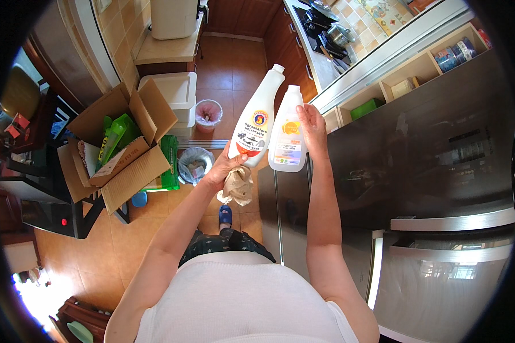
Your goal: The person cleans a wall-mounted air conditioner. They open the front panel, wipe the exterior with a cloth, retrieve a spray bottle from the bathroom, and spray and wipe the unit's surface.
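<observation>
My left hand (224, 168) grips the lower part of a white plastic cleaner bottle (254, 124) with a printed label. Its neck is uncapped and tilts to the upper right. A crumpled beige cloth (237, 185) hangs from that same hand, below the bottle. In my right hand (314, 130) is a second, translucent white bottle (288, 148) with an orange logo, held by its upper right side. It stands nearly upright, also without a cap. The two bottles are side by side at chest height, their lower parts very close; I cannot tell whether they touch.
An open cardboard box (131, 176) with green items stands at left. Beyond my hands are a lined waste bin (196, 165), a pink-lined bin (208, 115) and a lidded white container (171, 90). A dark refrigerator (412, 150) fills the right side. Pots (340, 35) sit on the far stove.
</observation>
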A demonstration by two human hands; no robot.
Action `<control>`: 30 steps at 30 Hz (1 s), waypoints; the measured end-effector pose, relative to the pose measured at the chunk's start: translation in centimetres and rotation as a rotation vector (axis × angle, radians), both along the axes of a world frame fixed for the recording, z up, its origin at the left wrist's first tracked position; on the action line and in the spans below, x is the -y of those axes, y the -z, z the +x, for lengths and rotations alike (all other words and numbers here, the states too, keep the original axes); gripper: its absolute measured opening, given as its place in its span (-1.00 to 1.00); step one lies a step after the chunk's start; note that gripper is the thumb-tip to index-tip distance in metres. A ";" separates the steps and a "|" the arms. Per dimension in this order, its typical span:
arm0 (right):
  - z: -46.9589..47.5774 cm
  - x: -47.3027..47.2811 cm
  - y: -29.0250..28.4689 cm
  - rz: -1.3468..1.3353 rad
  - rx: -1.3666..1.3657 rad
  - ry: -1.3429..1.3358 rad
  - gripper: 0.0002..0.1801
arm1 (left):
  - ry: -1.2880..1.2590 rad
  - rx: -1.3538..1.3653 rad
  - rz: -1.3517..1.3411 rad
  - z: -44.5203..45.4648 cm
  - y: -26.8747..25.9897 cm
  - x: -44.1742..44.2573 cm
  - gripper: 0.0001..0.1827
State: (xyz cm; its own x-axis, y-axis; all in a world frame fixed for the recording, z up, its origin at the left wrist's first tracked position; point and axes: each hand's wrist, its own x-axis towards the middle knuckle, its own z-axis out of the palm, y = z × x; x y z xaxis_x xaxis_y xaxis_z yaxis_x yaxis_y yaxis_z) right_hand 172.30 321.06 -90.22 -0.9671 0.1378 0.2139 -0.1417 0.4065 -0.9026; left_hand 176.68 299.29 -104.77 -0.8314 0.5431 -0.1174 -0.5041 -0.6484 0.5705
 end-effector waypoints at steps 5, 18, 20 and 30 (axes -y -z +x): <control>-0.1 -0.5 -0.3 -0.123 0.015 -0.004 -0.58 | 0.013 0.029 0.041 0.0 0.3 0.1 -0.23; -1.9 1.6 -1.9 -0.778 0.096 -0.638 -0.26 | 0.487 0.040 0.856 1.0 2.0 -1.4 -0.19; -1.9 3.0 -2.6 -0.762 0.053 -0.778 -0.14 | 0.527 0.073 0.935 1.1 2.0 -1.7 -0.22; 0.2 3.9 -6.2 -0.499 -0.027 -0.532 -0.37 | 0.220 0.187 0.285 1.9 -4.8 0.8 -0.16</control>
